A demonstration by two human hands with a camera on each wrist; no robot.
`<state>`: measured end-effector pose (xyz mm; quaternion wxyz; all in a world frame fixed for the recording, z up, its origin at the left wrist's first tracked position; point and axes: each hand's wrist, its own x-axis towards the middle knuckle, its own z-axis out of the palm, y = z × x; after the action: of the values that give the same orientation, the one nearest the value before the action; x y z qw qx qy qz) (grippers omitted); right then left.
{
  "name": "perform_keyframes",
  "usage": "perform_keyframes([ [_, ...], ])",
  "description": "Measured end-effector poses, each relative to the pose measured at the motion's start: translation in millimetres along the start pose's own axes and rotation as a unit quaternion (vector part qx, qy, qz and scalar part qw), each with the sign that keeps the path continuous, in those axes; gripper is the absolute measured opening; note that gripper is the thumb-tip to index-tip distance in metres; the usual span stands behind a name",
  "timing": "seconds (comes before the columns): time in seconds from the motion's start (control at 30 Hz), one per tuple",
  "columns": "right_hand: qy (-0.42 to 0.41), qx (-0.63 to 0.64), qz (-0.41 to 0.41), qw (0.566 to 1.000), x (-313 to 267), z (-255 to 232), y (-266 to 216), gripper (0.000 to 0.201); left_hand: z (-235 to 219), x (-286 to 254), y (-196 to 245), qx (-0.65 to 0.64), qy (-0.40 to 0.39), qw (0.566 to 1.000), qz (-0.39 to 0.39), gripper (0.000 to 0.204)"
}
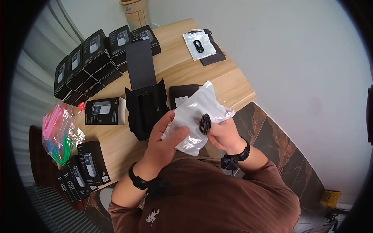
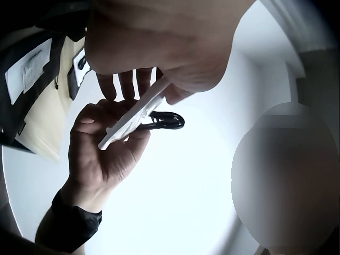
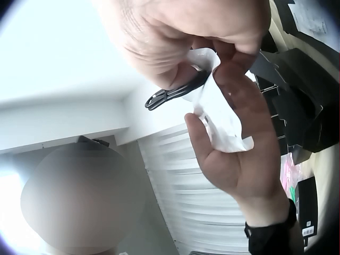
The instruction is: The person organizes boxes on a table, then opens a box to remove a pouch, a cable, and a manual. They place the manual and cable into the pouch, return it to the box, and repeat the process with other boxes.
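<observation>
In front of the body, a white plastic bag [image 1: 194, 106] with a glossy front spans both hands. My left hand [image 1: 165, 141] grips its left side, thumb across the front and fingers behind. At the bag's right side, my right hand [image 1: 226, 134] has its fingers curled in and pinches a coiled black cable [image 1: 204, 124] against the bag. One loop of the cable [image 3: 164, 96] sticks out past my right thumb in the right wrist view. Just beyond the hands, an open black box [image 1: 147, 106] stands with its lid raised, beside a dark pouch [image 1: 182, 92].
Black printed boxes [image 1: 93, 58] are stacked at the back left. A single box [image 1: 101, 110] and further boxes [image 1: 91, 163] stand nearer. Clear bags of pink and green strips [image 1: 62, 128] lie at the left edge. Another bagged cable [image 1: 199, 46] rests on a dark pouch at the back right.
</observation>
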<state>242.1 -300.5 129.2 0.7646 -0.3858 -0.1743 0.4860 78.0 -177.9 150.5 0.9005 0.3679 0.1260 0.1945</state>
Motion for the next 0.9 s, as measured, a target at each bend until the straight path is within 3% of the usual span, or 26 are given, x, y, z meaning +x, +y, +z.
perform_keyframes([
  [0.1,0.023,-0.038,-0.036,0.998,5.6,-2.1,2.3,0.043,-0.3,-0.6,-1.4,0.065,0.024,0.998,0.009,0.025],
  [0.3,0.023,-0.240,0.029,0.970,11.1,-22.4,6.3,0.029,-1.7,13.3,-2.4,0.071,0.108,0.990,0.053,0.018],
  [0.37,0.017,-0.189,0.017,0.982,14.5,-45.4,22.8,0.021,-4.9,17.2,-3.0,0.099,0.159,0.978,0.095,0.018],
  [0.43,0.012,-0.159,0.015,0.987,12.3,-61.6,28.0,0.018,-12.9,17.2,-2.5,0.237,0.143,0.953,0.121,0.014],
  [0.5,-0.069,-0.179,0.101,0.976,0.6,-66.8,12.7,0.033,-11.8,14.6,-2.0,0.349,0.106,0.919,0.151,0.014],
  [0.53,-0.112,-0.190,0.120,0.968,-4.1,-69.9,8.8,0.036,-10.7,16.0,-6.2,0.355,0.087,0.911,0.191,0.018],
  [0.67,-0.238,-0.165,0.216,0.932,-22.1,-66.8,0.0,0.038,5.2,10.3,-11.9,0.451,0.091,0.858,0.229,0.034],
  [0.77,-0.303,-0.136,0.271,0.903,-35.2,-75.8,21.1,0.036,-1.7,4.0,-6.9,0.558,-0.005,0.788,0.263,0.029],
  [0.83,-0.357,-0.100,0.330,0.868,-36.8,-77.2,27.3,0.039,-5.7,13.5,-17.1,0.579,0.006,0.730,0.363,0.032],
  [0.87,-0.387,-0.078,0.316,0.863,-37.3,-69.4,25.3,0.041,-6.6,17.7,-21.4,0.586,0.013,0.698,0.411,0.033],
  [0.9,-0.348,-0.006,0.308,0.886,-39.0,-63.4,23.5,0.042,-4.9,20.4,-21.8,0.603,-0.018,0.674,0.426,0.034],
])
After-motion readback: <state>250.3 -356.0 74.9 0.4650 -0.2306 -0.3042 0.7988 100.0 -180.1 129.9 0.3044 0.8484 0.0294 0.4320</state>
